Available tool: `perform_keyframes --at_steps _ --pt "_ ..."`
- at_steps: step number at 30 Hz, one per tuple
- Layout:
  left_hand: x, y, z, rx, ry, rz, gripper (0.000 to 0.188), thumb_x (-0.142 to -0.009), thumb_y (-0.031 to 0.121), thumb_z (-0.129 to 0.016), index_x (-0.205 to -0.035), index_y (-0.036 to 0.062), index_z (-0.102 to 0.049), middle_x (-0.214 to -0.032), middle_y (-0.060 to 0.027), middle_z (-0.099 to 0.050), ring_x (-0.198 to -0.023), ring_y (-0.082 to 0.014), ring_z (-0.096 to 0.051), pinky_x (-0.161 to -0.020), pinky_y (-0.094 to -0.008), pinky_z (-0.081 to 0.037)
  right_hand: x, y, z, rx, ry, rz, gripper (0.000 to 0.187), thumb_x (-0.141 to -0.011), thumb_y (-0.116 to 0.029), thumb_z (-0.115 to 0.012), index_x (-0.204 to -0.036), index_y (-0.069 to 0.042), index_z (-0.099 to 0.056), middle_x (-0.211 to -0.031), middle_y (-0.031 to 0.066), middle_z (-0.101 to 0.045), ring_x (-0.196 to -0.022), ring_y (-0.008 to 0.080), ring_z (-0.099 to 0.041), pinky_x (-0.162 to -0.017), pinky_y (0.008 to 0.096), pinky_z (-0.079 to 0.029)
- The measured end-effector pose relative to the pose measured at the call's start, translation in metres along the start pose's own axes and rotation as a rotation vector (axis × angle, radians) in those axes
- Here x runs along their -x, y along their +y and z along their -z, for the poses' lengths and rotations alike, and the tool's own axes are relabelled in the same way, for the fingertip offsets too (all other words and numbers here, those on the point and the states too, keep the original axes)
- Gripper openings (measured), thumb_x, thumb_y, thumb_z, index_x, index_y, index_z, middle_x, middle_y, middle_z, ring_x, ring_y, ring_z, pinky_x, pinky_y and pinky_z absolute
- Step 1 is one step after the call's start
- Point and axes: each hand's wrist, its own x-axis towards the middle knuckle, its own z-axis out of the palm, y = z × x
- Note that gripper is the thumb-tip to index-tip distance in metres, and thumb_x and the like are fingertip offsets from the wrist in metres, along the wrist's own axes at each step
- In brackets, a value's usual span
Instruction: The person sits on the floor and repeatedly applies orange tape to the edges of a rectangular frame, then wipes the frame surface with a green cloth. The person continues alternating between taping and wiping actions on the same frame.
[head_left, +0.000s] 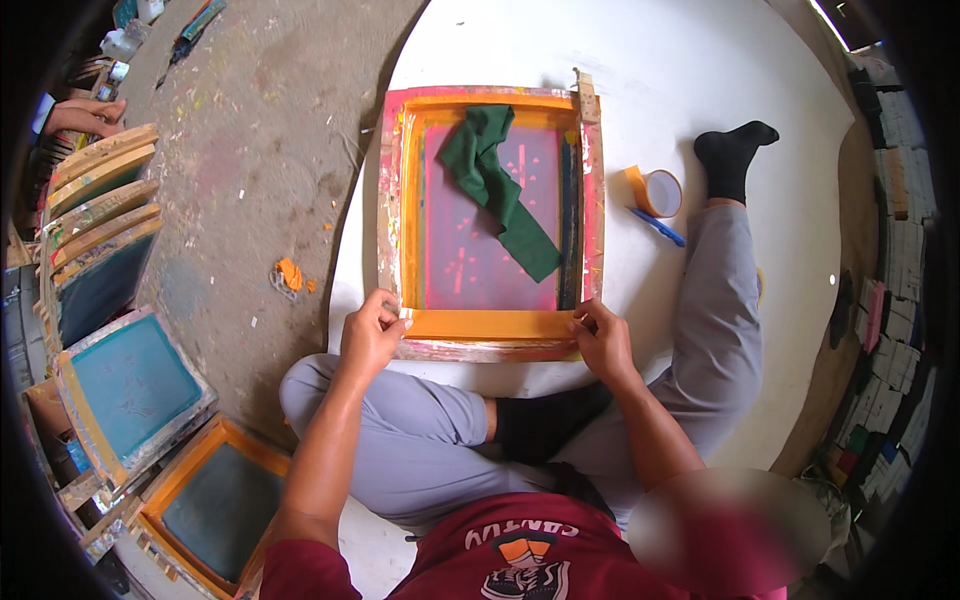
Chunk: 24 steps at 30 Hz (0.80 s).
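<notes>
A wooden screen-printing frame (591,220), smeared with pink paint, lies flat before me. Across its near inner side stretches a wide strip of orange-yellow tape (490,324). My left hand (372,332) pinches the strip's left end at the frame's near left corner. At the near right corner, my right hand (604,344) has its fingers closed on the other end. The pinkish-purple mesh (455,255) carries a faint pattern. A crumpled dark green cloth (497,185) is draped over the mesh and reaches the far inner edge. Whether the strip is pressed down along its length, I cannot tell.
Right of the frame are a tape roll (662,193) and a blue pen (657,227). My black-socked foot (733,155) lies beyond them. Several other screens (135,375) stand or lean at the left, near another person's hand (88,117). Stacked items (900,240) line the right.
</notes>
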Motion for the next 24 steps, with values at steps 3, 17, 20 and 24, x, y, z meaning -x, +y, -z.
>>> perform_keyframes --at_steps 3,17,20,24 --pt "-0.002 0.001 0.000 -0.073 -0.048 -0.072 0.019 -0.088 0.007 -0.080 -0.098 0.0033 -0.065 -0.074 -0.0107 -0.072 -0.065 -0.0186 -0.068 -0.063 -0.0332 -0.052 0.003 0.003 0.001 0.018 -0.039 -0.025 0.016 -0.090 -0.005 -0.071 -0.106 -0.005 -0.072 -0.092 0.0184 -0.074 -0.085 0.0343 -0.074 -0.075 0.0426 -0.057" --pt "-0.003 0.008 0.002 -0.295 -0.165 -0.228 0.009 -0.089 0.013 -0.076 -0.093 0.0050 -0.077 -0.090 -0.0126 -0.074 -0.086 -0.0341 -0.071 -0.076 -0.0446 -0.057 0.004 0.005 0.003 0.119 -0.042 0.050 0.015 -0.088 -0.004 -0.067 -0.099 -0.006 -0.077 -0.095 0.0179 -0.074 -0.091 0.0393 -0.073 -0.081 0.0460 -0.057" --pt "-0.002 0.006 0.001 -0.334 -0.189 -0.234 0.010 -0.090 0.014 -0.076 -0.093 0.0047 -0.079 -0.090 -0.0133 -0.074 -0.087 -0.0345 -0.071 -0.078 -0.0449 -0.057 0.005 0.010 0.001 0.168 -0.034 0.067 0.014 -0.089 -0.006 -0.068 -0.099 -0.007 -0.078 -0.096 0.0181 -0.074 -0.091 0.0400 -0.072 -0.081 0.0468 -0.057" --pt "-0.001 0.005 -0.002 -0.376 -0.205 -0.246 0.010 -0.090 0.013 -0.075 -0.092 0.0041 -0.080 -0.092 -0.0141 -0.074 -0.088 -0.0352 -0.071 -0.079 -0.0454 -0.057 0.007 0.006 0.001 0.209 -0.027 0.079 0.014 -0.088 -0.011 -0.074 -0.099 -0.003 -0.079 -0.094 0.0184 -0.075 -0.089 0.0376 -0.074 -0.081 0.0433 -0.057"
